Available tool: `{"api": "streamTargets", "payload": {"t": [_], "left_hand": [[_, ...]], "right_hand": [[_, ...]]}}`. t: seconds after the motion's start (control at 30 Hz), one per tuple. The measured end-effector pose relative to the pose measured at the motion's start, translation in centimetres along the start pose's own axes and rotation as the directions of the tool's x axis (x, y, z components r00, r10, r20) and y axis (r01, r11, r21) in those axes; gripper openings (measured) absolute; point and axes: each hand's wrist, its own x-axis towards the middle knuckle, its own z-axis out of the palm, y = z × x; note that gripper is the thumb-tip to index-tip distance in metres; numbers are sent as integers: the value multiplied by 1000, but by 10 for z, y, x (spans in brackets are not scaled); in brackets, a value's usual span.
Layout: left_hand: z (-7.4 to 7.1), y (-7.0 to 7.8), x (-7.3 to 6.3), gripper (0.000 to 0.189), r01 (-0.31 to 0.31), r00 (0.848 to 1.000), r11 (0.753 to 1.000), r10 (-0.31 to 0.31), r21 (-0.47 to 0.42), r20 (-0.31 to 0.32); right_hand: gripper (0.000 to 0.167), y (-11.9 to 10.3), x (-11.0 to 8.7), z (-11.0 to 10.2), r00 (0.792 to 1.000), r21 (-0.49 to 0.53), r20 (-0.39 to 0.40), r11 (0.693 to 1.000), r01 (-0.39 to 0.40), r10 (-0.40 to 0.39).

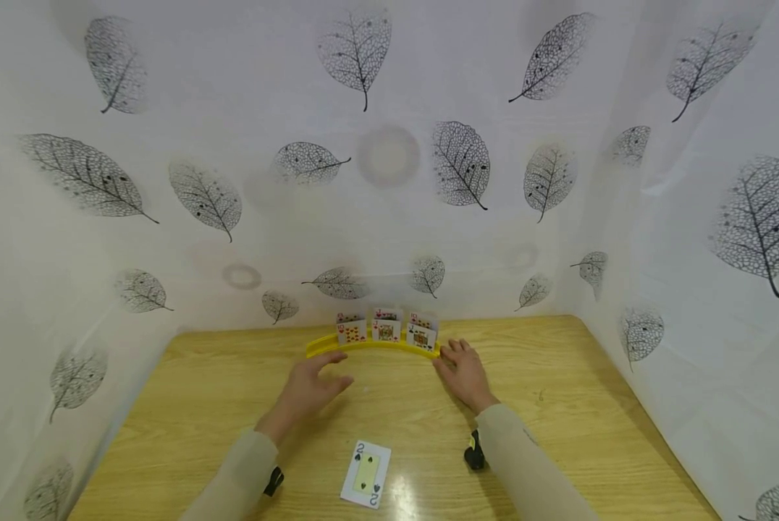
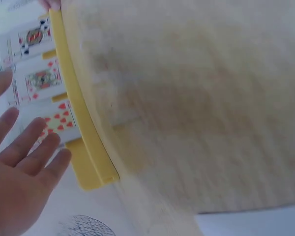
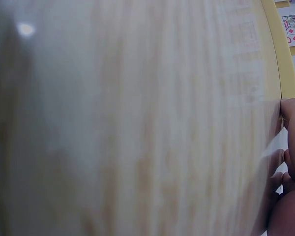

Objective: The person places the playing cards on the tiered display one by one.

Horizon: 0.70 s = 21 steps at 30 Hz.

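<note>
A curved yellow card holder [image 1: 324, 346] stands at the back of the table with playing cards upright in two rows. Its front row shows a ten of hearts [image 1: 352, 333], a jack of diamonds [image 1: 386, 331] and a black jack [image 1: 421, 337]; the cards behind are partly covered. My left hand [image 1: 311, 387] hovers before the holder's left end, fingers spread and holding nothing; the left wrist view shows its palm [image 2: 14, 196] beside the cards. At the holder's right end, my right hand [image 1: 465, 373] grips the tip between thumb [image 3: 292, 110] and fingers.
A two of spades [image 1: 366, 474] lies face up on the wooden table [image 1: 559, 434], nearer to me than the holder. Leaf-patterned white sheeting [image 1: 389, 231] rises behind the table and along both sides. Black wrist straps hang under both sleeves.
</note>
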Motion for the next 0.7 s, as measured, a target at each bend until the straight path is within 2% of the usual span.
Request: {"api": "streamTargets", "payload": {"t": [0.1,0.23,0.47,0.7], "left_hand": [[1,2,-13,54,-41,996,997,35,70,87],[1,3,-28,59,-117,983,987,98,114,157],[3,2,-54,70,-105,967,989,77,102,244],[6,3,-71,82,-95,951,991,64,91,303]], "right_hand": [[50,0,0,0,1000,4,2,1000,-1,1],[49,1,0,-1,1000,4,4,1000,-3,3],[50,-1,0,-1,1000,1,7,1000,-1,1],[50,-1,0,0,1000,1,12,1000,-13,13]]}}
